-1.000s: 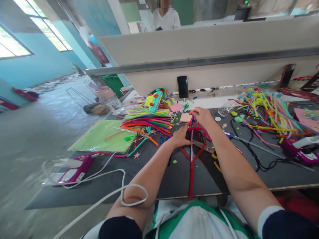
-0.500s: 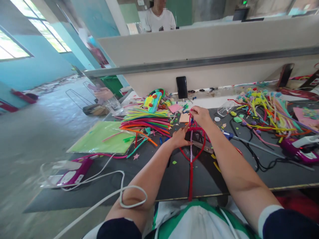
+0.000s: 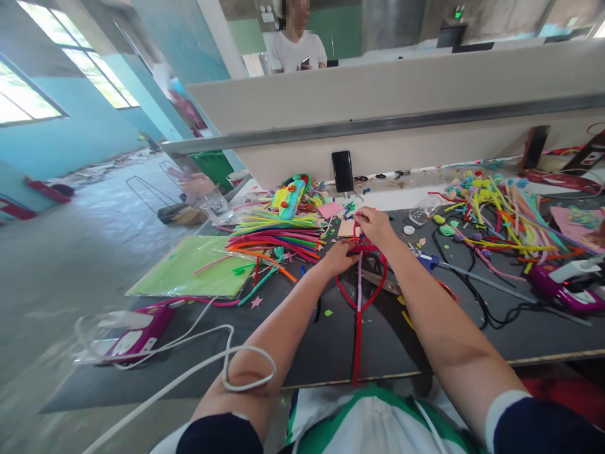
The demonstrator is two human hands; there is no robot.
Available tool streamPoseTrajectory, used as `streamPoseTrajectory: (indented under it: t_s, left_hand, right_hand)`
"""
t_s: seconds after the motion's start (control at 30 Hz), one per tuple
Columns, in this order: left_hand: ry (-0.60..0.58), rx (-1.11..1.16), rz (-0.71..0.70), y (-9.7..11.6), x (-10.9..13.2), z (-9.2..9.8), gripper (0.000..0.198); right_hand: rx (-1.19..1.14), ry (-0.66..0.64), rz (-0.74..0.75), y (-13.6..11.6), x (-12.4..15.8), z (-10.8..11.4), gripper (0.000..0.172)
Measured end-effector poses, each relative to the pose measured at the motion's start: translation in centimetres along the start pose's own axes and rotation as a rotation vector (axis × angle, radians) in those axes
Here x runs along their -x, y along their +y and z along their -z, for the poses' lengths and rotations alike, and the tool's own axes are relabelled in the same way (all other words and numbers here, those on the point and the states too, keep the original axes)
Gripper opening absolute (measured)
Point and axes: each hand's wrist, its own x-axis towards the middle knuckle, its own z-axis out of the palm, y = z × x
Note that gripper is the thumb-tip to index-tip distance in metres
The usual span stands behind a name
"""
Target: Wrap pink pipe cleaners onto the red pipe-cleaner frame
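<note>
Beyond red pipe-cleaner frame [image 3: 358, 323]: green sign [image 3: 458, 12], illegible.

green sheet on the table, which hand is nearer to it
Left. The left hand is to the right of the green sheet; the right hand is farther right and a little farther forward.

Craft workshop, long dark worktable [image 3: 321, 353], bundled colourful pipe cleaners [image 3: 274, 241], white partition [image 3: 378, 88], bare grey floor [image 3: 70, 265]
</note>
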Motion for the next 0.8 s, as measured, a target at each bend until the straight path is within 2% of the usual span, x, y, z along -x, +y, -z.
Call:
streamPoseTrajectory:
  t_s: [0.07, 0.17, 0.47, 0.57, 0.7, 0.8]
  left_hand:
    - [0.056, 0.074, 0.036, 0.0, -0.9, -0.3, 0.029]
    - [0.15, 0.233, 0.119, -0.1, -1.9, -0.7, 0.022]
    - [0.32, 0.373, 0.176, -0.7, -1.8, -2.4, 0.026]
    - [0.338, 0.397, 0.154, -0.7, -1.8, -2.7, 0.027]
    - [0.306, 0.387, 0.067, -0.5, -2.1, -2.6, 0.029]
    - [0.283, 0.366, 0.057, -0.2, -2.3, -2.3, 0.028]
  right_hand:
    - [0.003, 0.008, 0.0, -0.1, 0.0, 0.0, 0.018]
    - [-0.016, 0.015, -0.026, -0.2, 0.1, 0.1, 0.017]
    - [-0.132, 0.051, -0.119, -0.9, 0.4, 0.3, 0.014]
    - [-0.18, 0.072, -0.126, -0.8, 0.5, 0.1, 0.013]
    - [-0.217, 0.074, -0.123, -0.5, 0.6, 0.1, 0.014]
    - [-0.252, 0.058, -0.13, -0.5, 0.7, 0.0, 0.015]
